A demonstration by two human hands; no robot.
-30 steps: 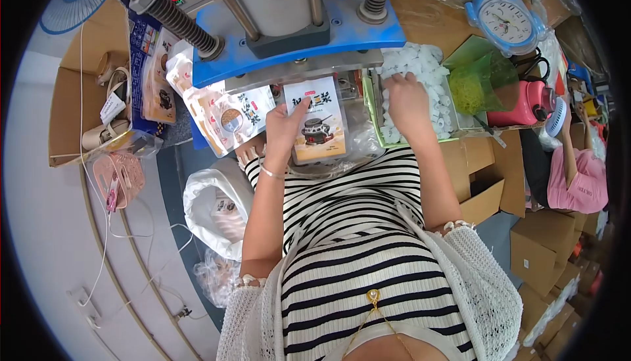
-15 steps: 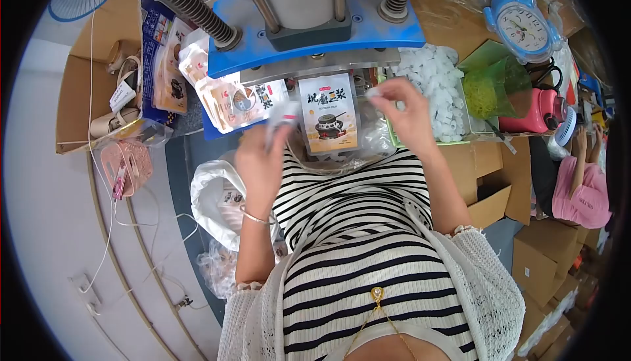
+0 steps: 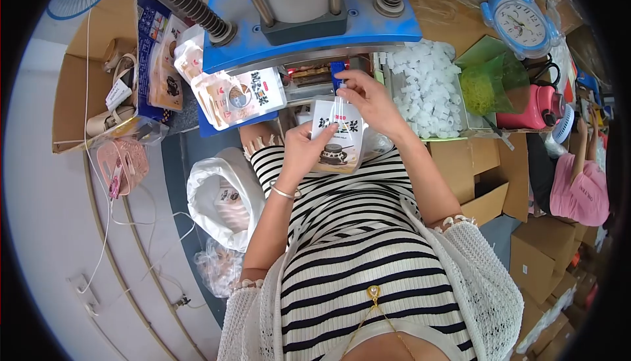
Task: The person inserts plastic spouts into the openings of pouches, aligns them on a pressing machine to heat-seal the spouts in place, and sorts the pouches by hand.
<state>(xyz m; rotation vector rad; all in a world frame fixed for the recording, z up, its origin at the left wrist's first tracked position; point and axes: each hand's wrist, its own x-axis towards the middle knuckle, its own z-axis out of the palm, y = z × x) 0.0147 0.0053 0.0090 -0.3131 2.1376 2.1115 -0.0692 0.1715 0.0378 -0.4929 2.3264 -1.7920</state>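
A printed soybean-milk pouch (image 3: pixel 342 152) is held tilted in front of the press. My left hand (image 3: pixel 303 154) grips its left side, thumb over the printed front and fingers behind. At the pouch's top edge, my right hand (image 3: pixel 373 103) pinches a small white plastic spout (image 3: pixel 342 88), fingers closed. Just above the fingertips is a blue piece (image 3: pixel 337 70) on the front of the press (image 3: pixel 309 49). Whether the spout touches that piece is hard to see. More pouches (image 3: pixel 240 98) lie stacked to the left of the press.
A bin of white spouts (image 3: pixel 424 88) stands right of the press, beside a green container (image 3: pixel 496 88), a pink bottle (image 3: pixel 536 108) and a blue clock (image 3: pixel 522 22). An open white sack (image 3: pixel 227 200) holding pouches is at lower left. Another person (image 3: pixel 578 187) is at far right.
The upright pouch before the press is now in my left hand, lower and tilted. My left hand moved right; my right hand moved left to the pouch top with the spout.
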